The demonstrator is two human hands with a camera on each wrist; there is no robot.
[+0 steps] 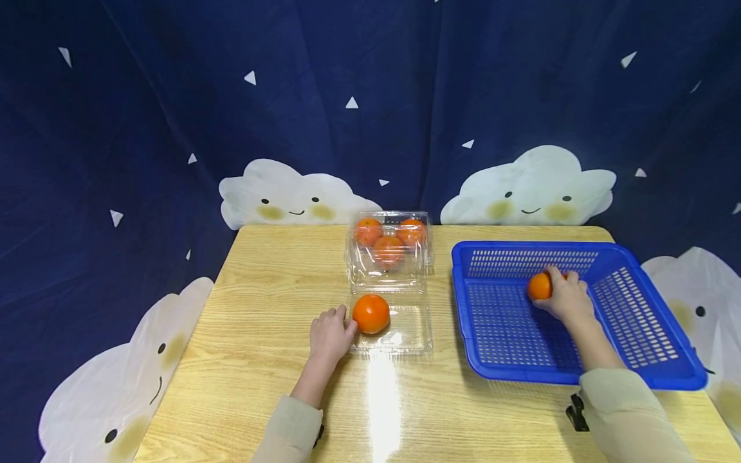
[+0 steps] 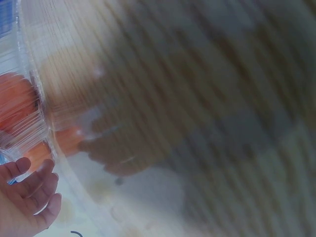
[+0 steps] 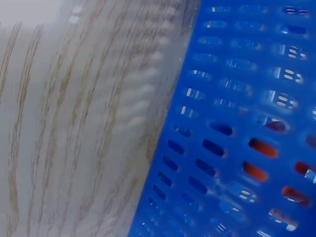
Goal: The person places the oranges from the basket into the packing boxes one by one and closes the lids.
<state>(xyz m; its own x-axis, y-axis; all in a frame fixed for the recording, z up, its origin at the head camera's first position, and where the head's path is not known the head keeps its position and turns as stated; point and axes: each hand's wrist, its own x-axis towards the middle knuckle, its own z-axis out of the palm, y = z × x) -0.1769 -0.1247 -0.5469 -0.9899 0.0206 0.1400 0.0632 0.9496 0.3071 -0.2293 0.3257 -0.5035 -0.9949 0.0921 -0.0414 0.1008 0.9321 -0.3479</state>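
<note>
In the head view my right hand (image 1: pixel 570 299) reaches into a blue plastic basket (image 1: pixel 503 371) and grips an orange (image 1: pixel 540 287). A small patch of orange colour shows behind its fingers; whether it is a second fruit is unclear. Left of the basket lies a clear plastic clamshell box (image 1: pixel 413 328), with one orange (image 1: pixel 371 314) at the left of its near half. My left hand (image 1: pixel 330 335) rests beside that fruit at the box's left edge. Its fingers (image 2: pixel 42 190) are loosely bent in the left wrist view, holding nothing. Whether the thumb touches the orange I cannot tell.
Three more oranges (image 1: pixel 388 251) show through clear plastic at the box's far part. All this stands on a wood-grain table (image 1: pixel 278 276). A dark blue curtain (image 1: pixel 324 58) with white clouds hangs behind and around it.
</note>
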